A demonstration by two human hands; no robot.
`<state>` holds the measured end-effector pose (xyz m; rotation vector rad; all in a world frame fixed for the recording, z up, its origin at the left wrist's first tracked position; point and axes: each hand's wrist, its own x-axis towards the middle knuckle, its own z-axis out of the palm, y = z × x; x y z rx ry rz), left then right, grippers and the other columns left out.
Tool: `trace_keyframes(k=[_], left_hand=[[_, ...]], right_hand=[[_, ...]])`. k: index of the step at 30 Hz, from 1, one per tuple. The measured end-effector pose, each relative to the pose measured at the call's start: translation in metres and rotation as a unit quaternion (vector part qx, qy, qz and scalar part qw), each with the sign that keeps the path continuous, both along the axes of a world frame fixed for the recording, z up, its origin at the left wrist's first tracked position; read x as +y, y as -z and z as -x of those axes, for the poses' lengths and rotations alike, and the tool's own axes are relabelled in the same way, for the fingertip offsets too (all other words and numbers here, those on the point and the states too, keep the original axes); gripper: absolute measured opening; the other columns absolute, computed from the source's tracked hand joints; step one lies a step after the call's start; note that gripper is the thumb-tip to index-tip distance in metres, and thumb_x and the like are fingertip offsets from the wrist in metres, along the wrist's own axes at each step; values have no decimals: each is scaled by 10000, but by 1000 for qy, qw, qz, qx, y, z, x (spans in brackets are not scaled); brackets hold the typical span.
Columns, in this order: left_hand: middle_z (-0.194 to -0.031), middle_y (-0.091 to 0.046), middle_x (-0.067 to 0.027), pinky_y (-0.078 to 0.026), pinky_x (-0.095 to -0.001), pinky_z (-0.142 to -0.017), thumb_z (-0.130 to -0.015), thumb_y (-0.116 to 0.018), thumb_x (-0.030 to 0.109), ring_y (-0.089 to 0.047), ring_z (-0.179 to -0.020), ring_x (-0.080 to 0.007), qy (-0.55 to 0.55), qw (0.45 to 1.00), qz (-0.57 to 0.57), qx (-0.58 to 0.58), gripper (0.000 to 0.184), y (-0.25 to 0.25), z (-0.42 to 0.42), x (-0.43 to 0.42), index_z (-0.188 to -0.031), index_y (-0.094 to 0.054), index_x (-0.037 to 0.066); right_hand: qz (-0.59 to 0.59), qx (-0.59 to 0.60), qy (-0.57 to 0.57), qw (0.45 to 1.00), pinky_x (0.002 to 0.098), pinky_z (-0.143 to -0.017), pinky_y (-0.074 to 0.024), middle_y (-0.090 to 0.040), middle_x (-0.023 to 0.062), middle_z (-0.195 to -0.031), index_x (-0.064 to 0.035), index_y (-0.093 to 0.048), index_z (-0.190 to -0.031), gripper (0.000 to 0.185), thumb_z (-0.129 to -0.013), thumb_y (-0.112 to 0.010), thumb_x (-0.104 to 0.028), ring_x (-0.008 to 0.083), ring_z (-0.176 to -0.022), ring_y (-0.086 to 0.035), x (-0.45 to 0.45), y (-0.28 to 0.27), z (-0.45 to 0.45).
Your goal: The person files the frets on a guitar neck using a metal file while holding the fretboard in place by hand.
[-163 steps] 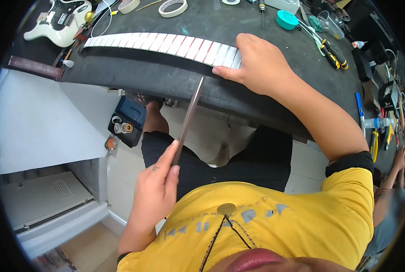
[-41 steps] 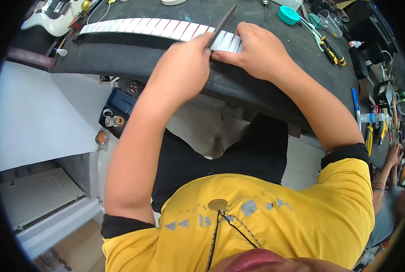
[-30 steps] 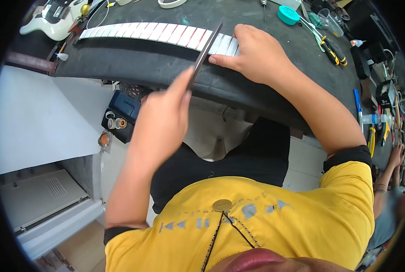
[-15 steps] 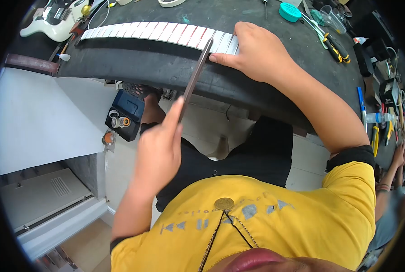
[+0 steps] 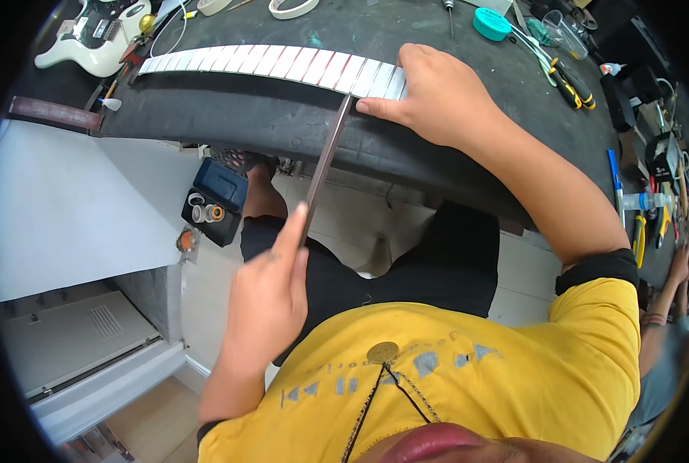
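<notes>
A long strip like a guitar fretboard (image 5: pixel 263 62), covered in white tape with thin red and dark cross lines, lies along the front edge of the dark bench (image 5: pixel 229 112). My right hand (image 5: pixel 445 96) grips its right end, fingers over the far side and thumb on the near edge. My left hand (image 5: pixel 267 301) is closed round the lower end of a narrow dark metal file (image 5: pixel 327 158), index finger stretched along it. The file slants up and right, and its tip is at the strip's near edge, just left of my right thumb. Whether it touches cannot be told.
A white guitar body (image 5: pixel 94 38) lies at the upper left. Tape rolls (image 5: pixel 294 8), a teal round container (image 5: pixel 491 25) and yellow-black pliers (image 5: pixel 572 85) are on the bench. An open black box (image 5: pixel 217 197) is below. A co-worker's arm (image 5: pixel 665 301) shows far right.
My left hand has drawn the file back and down from across the strip, so that its tip now reaches only the near edge. My right hand still holds the right end.
</notes>
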<state>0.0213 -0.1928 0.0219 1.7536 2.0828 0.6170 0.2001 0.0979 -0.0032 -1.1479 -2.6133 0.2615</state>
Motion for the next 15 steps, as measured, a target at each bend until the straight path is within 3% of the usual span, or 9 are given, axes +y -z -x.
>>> trace_keyframes(k=[3, 7, 11, 13, 15], left_hand=[[-757, -635, -208, -507, -395, -618, -1071, -649, -59, -594, -592, -364, 5, 999, -34, 14, 623, -3, -4, -9, -1672, -577, 86], [-734, -647, -187, -547, -502, -641, -1070, -696, 14, -676, -669, -407, 26, 997, -9, 74, 635, -6, -2, 4, -1685, -549, 60], [-839, -711, -255, -558, -506, -693, -1075, -679, 20, -717, -753, -462, 22, 998, -38, 48, 575, 3, 1, 26, -1642, -591, 65], [-949, -741, -303, -575, -455, -764, -1093, -653, 15, -719, -796, -486, 25, 997, -66, 16, 512, 5, 5, 77, -1602, -631, 65], [-1022, -746, -338, -598, -468, -827, -1109, -642, 58, -735, -844, -512, 63, 994, -86, -1, 433, 1, 9, 137, -1540, -667, 22]], right_hand=[[-4, 2, -10, 1000, 499, -1004, -611, -770, 269, -1173, 91, -716, -1175, 800, -959, -831, -671, 426, -1136, -760, -2, 4, 2], [4, 11, -9, 1000, 502, -1006, -612, -773, 270, -1162, 92, -722, -1167, 787, -956, -837, -658, 427, -1130, -762, -3, -2, -1], [-23, 25, -14, 999, 505, -996, -616, -773, 266, -1140, 89, -722, -1152, 784, -950, -841, -659, 430, -1116, -765, -2, 5, 0], [-36, 31, -21, 999, 506, -991, -617, -772, 266, -1134, 87, -719, -1141, 786, -948, -841, -666, 432, -1108, -766, 0, 7, 0], [-30, 21, -18, 999, 504, -988, -617, -770, 264, -1133, 84, -718, -1135, 787, -947, -840, -671, 432, -1107, -766, 3, 6, -1]])
